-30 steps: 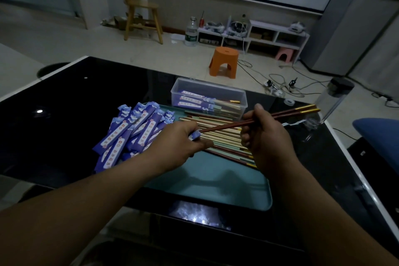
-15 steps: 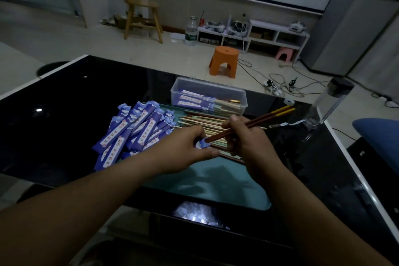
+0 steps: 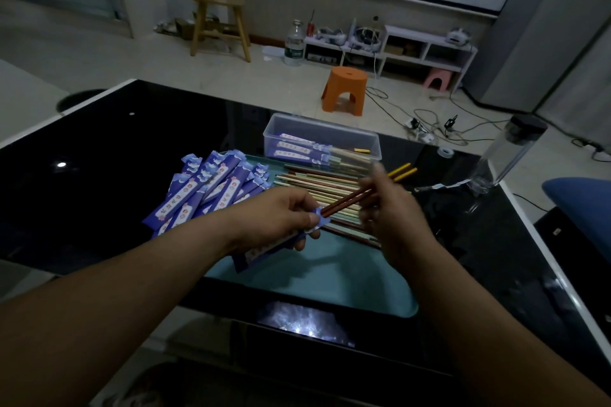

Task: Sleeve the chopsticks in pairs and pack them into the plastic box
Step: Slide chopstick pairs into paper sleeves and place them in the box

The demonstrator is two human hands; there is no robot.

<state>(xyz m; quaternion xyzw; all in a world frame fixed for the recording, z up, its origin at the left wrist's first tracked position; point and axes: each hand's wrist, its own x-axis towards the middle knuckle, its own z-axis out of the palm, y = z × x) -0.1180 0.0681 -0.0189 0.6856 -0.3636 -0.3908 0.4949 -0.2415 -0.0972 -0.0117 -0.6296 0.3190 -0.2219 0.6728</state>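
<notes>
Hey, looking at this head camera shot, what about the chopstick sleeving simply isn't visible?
1. Head view: how deep the red-brown chopstick pair sits in the blue paper sleeve; the left hand covers it.
2. Head view: finger placement of the right hand; motion blur smears it.
3. Head view: count of sleeved pairs in the clear plastic box; they overlap.
4. Head view: print on the piled blue sleeves; too small, too dim.

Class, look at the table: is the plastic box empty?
No, several sleeved pairs lie inside the plastic box.
</notes>
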